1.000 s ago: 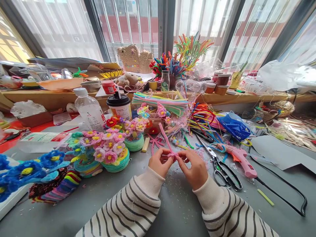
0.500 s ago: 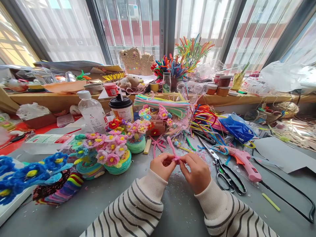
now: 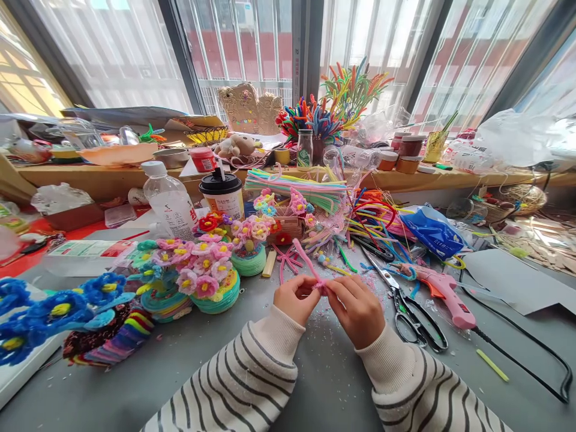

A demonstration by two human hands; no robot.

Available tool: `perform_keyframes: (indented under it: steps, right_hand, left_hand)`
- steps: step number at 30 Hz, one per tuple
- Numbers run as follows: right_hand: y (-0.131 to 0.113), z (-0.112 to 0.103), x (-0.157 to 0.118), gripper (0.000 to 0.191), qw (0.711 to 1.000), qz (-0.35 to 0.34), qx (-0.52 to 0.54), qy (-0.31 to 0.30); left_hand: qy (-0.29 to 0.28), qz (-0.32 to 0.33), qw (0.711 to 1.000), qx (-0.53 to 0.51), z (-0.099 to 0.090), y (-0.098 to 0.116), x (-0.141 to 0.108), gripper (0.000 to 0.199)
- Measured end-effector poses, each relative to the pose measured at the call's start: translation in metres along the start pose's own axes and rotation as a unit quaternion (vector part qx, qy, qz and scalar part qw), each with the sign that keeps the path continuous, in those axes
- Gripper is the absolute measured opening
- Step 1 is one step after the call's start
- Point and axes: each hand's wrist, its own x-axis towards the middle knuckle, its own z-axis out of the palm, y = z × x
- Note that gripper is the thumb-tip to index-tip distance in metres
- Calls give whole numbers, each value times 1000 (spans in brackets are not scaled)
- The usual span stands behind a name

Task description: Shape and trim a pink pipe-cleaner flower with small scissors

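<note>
Now, above the grey table [image 3: 333, 396], the bare left hand [image 3: 293, 300] and the bare right hand [image 3: 359, 309] meet, both pinching the fuzzy pink pipe cleaner [image 3: 307, 262] between thumb and finger. One end of it rises leftward; its shape at the fingertips I cannot see well. Dark-handled metal scissors [image 3: 395, 293] lie to the right.

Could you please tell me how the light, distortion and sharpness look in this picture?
Head view: daylight pales the windows and glares on the plastic bag; head view: window frames lean outward at the top, suggesting wide-lens distortion; head view: left hand, right hand and scissors look fairly sharp.
</note>
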Motion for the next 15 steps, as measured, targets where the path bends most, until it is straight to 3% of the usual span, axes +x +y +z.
perform_keyframes:
  steps: [4, 15]
  right_hand:
    - [-1, 0, 1, 13, 990, 102, 100, 6]
    - [2, -4, 2, 12, 974, 132, 182, -15]
  left_hand:
    - [14, 21, 1000, 3, -2, 7, -1, 14]
    - [-41, -45, 988, -140, -2, 12, -1, 25]
